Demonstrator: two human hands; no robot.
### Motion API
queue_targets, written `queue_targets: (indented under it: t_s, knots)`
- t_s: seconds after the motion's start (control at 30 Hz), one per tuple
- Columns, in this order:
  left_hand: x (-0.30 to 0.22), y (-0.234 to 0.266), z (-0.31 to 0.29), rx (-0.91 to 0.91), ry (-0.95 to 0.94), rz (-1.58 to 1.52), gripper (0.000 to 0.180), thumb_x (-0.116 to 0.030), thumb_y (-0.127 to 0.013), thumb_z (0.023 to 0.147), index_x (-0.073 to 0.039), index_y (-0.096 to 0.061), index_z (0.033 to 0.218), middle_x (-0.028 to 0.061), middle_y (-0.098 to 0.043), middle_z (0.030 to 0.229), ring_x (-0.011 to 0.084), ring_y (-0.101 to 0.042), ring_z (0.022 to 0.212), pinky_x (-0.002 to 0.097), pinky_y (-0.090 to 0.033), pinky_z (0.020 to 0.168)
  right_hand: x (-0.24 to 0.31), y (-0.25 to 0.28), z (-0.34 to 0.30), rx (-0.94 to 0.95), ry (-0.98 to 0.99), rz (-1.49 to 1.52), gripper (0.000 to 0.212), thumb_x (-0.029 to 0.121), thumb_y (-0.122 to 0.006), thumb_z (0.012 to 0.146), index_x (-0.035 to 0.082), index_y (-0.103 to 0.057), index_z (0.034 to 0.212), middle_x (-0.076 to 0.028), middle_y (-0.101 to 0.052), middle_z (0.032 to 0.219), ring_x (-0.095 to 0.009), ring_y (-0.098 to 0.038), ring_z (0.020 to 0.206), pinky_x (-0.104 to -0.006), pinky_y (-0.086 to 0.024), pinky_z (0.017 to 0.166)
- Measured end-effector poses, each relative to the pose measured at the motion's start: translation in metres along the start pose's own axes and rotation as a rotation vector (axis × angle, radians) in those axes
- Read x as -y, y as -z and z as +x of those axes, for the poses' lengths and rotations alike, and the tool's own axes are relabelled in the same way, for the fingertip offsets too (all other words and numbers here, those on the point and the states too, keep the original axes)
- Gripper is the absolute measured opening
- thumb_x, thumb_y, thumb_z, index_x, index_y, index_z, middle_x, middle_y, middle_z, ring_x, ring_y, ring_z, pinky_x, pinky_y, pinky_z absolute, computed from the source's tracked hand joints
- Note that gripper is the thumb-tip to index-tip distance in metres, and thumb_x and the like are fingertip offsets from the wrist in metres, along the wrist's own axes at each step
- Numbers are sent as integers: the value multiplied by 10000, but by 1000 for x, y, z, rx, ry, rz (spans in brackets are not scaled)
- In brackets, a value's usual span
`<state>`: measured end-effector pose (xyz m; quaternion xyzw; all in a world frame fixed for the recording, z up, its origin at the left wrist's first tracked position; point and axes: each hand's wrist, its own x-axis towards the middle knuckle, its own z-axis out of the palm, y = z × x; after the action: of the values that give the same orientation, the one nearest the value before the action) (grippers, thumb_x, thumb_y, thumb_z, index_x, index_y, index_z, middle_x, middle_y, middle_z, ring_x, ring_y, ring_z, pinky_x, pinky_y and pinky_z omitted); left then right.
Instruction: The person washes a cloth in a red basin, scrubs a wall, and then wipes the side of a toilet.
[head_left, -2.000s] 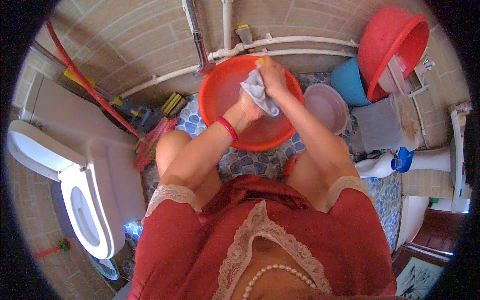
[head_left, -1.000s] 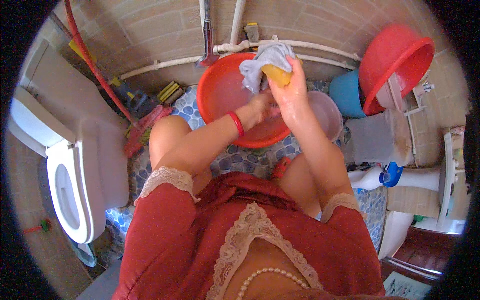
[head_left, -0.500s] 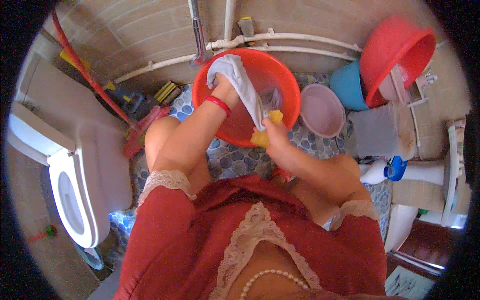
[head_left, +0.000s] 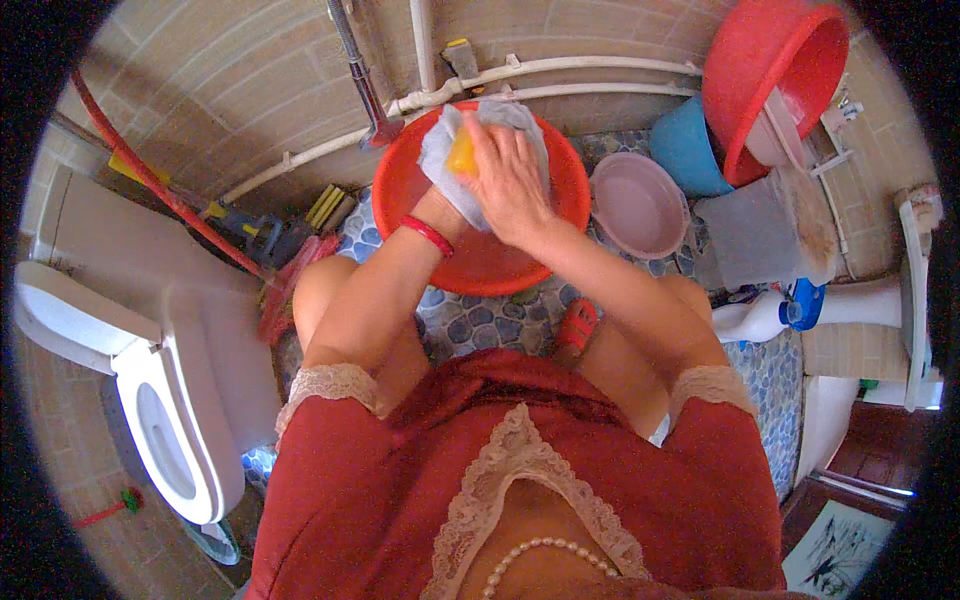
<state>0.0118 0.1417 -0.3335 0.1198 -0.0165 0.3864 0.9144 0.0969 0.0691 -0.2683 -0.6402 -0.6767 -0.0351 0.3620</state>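
Observation:
A round red basin [head_left: 490, 265] stands on the pebble-patterned floor in front of my knees. Over it I hold a pale grey cloth [head_left: 440, 150]. My left hand [head_left: 442, 208], with a red bangle at the wrist, grips the cloth from underneath and is mostly hidden by it. My right hand [head_left: 510, 180] lies on top of the cloth, its fingers closed on a yellow soap bar [head_left: 461, 157] pressed against the fabric.
A white toilet [head_left: 170, 420] is at my left. A pink bowl [head_left: 640, 205], a blue bucket [head_left: 685, 145] and a tilted red tub [head_left: 770, 70] stand at the right. White pipes [head_left: 520, 75] run along the brick wall. A white bottle [head_left: 750, 318] lies at the right.
The cloth went up out of the basin and back over it. My right hand carried the soap from near the basin's front rim back onto the cloth, where both hands meet.

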Motion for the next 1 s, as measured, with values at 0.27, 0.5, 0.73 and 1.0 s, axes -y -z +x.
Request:
queue_targets:
  t_s: [0.27, 0.5, 0.73, 1.0]
  knots:
    - [8, 21, 13, 240, 186, -81, 456, -509, -357, 825, -155, -554, 1034, 101, -577, 1034, 267, -507, 989, 384, -359, 924, -24, -42, 5, 164, -372, -85, 458, 294, -407, 879, 15, -350, 1238, -293, -472, 1106, -447, -453, 1018, -520, -338, 880]
    - [11, 25, 6, 119, -121, 537, 337, -409, -336, 841, -160, -547, 926, 98, -542, 970, 236, -476, 958, 373, -364, 842, -22, -31, 22, 104, -235, -122, 443, 267, -430, 876, -29, -389, 1203, -314, -495, 1046, -455, -474, 927, -515, -353, 847]
    - [4, 69, 20, 134, -263, 797, 204, -317, -394, 827, -174, -533, 870, 80, -519, 897, 197, -463, 961, 370, -374, 784, -6, -58, 2, 144, -203, -107, 460, 186, -480, 833, 37, -352, 1248, -298, -469, 1090, -441, -459, 1013, -528, -343, 858]
    - [25, 27, 27, -73, -133, 356, 284, -320, -407, 815, -164, -551, 1005, 81, -553, 965, 209, -495, 980, 351, -389, 816, -53, -44, 37, 257, -549, 142, 425, 255, -451, 847, 40, -395, 1209, -262, -490, 1109, -442, -445, 1030, -503, -373, 833]
